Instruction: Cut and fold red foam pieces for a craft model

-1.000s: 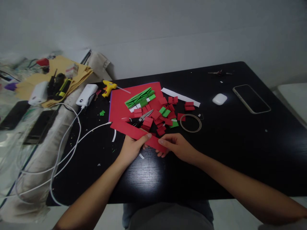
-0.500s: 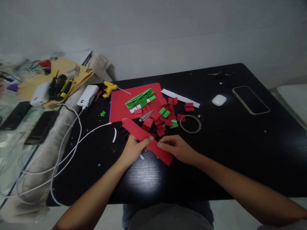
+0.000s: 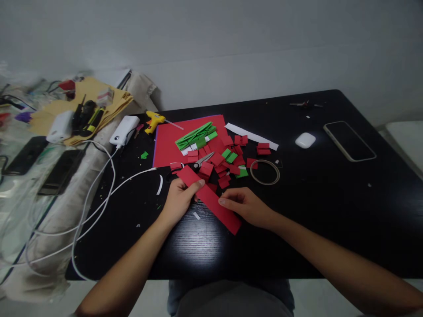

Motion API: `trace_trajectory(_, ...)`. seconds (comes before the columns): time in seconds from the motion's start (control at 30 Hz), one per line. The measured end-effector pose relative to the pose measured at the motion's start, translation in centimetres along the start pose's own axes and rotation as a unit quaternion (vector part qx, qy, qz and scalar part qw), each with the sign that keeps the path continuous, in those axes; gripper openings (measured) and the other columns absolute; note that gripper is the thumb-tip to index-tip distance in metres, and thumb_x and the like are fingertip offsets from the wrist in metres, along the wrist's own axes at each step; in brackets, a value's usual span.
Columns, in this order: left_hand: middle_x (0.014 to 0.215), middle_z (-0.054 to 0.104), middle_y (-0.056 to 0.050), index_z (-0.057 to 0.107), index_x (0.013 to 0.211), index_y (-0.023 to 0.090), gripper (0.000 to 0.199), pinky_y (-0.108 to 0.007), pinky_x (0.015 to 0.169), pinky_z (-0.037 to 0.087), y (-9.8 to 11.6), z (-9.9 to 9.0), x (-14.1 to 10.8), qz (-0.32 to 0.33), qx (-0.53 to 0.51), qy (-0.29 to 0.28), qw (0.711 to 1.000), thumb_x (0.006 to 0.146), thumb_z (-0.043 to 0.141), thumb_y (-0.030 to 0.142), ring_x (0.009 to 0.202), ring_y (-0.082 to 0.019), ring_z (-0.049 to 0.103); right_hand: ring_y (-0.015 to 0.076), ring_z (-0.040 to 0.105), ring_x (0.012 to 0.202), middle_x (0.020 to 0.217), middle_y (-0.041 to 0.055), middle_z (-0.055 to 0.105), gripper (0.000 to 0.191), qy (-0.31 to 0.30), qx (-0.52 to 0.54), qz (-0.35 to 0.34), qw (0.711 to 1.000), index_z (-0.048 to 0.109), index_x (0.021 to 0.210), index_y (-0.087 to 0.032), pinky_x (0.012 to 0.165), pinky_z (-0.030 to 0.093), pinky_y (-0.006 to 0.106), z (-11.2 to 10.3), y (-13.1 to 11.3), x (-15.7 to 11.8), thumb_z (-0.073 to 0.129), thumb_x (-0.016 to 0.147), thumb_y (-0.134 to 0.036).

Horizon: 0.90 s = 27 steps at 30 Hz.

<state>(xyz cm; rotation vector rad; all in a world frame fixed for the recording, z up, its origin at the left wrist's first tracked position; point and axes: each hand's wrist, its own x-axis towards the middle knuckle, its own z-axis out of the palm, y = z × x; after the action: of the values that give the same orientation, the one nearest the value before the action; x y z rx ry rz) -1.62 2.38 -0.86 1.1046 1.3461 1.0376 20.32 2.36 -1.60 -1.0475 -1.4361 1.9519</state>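
Note:
A long red paper strip [image 3: 213, 201] slants over the black table, its lower end toward the right. My left hand [image 3: 181, 196] is closed on the strip's upper left part, thumb on top. My right hand [image 3: 243, 203] pinches the strip's right edge lower down. Behind them lie small folded red pieces [image 3: 218, 159] and green pieces [image 3: 229, 155]. Scissors [image 3: 203, 162] rest among these, their handles partly hidden. A bundle of green strips [image 3: 196, 135] lies on red sheets [image 3: 165, 143].
The black table [image 3: 313, 229] also bears a yellow glue gun [image 3: 153, 121], a tape ring [image 3: 265, 172], a white strip [image 3: 251, 136], a white case [image 3: 305, 140] and a phone [image 3: 349, 141]. White cables [image 3: 110, 193] and a power bank [image 3: 124, 130] are at the left.
My left hand has shifted slightly up along the red strip, which has moved a little to the right and down. The view has shifted slightly.

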Motion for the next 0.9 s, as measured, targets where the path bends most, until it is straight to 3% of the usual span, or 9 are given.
trace_trajectory(0.17, 0.052, 0.058, 0.001, 0.063, 0.059, 0.015, 0.036, -0.023, 0.052, 0.039, 0.0, 0.4, -0.2, 0.004, 0.009, -0.016, 1.000, 0.083, 0.075, 0.039, 0.050, -0.010, 0.050, 0.0140, 0.054, 0.067, 0.073, 0.0002, 0.065, 0.035, -0.005, -0.006, 0.000, 1.000, 0.073, 0.082, -0.017, 0.064, 0.041, 0.027, 0.2, 0.0, -0.1, 0.073, 0.086, -0.052)
trace_trajectory(0.4, 0.051, 0.056, 0.002, 0.062, 0.061, 0.015, 0.040, -0.022, 0.047, 0.037, -0.1, 2.0, -1.1, -0.010, 0.027, -0.094, 0.995, 0.081, 0.075, 0.047, 0.046, -0.009, 0.047, 0.0127, 0.049, 0.064, 0.068, -0.0018, 0.060, 0.040, 0.005, -0.003, -0.016, 1.000, 0.072, 0.079, -0.017, 0.061, 0.037, 0.027, 0.2, 0.0, 0.1, 0.074, 0.084, -0.056)
trace_trajectory(0.67, 0.056, 0.057, 0.004, 0.063, 0.066, 0.016, 0.034, -0.021, 0.050, 0.039, 0.5, 1.1, -0.5, 0.001, -0.008, -0.049, 0.999, 0.078, 0.080, 0.043, 0.050, -0.009, 0.047, 0.0130, 0.049, 0.065, 0.069, -0.0016, 0.059, 0.036, -0.005, -0.010, -0.012, 1.000, 0.071, 0.078, -0.017, 0.062, 0.037, 0.027, 0.1, 0.0, 0.1, 0.072, 0.086, -0.052)
trace_trajectory(0.9, 0.055, 0.055, 0.004, 0.061, 0.066, 0.016, 0.035, -0.021, 0.049, 0.037, 0.7, 1.2, -0.6, 0.002, -0.008, -0.051, 0.999, 0.078, 0.081, 0.042, 0.049, -0.009, 0.045, 0.0123, 0.047, 0.063, 0.068, -0.0024, 0.057, 0.033, -0.001, 0.002, -0.010, 1.000, 0.070, 0.078, -0.017, 0.062, 0.035, 0.027, 0.2, 0.1, 0.1, 0.073, 0.086, -0.049)
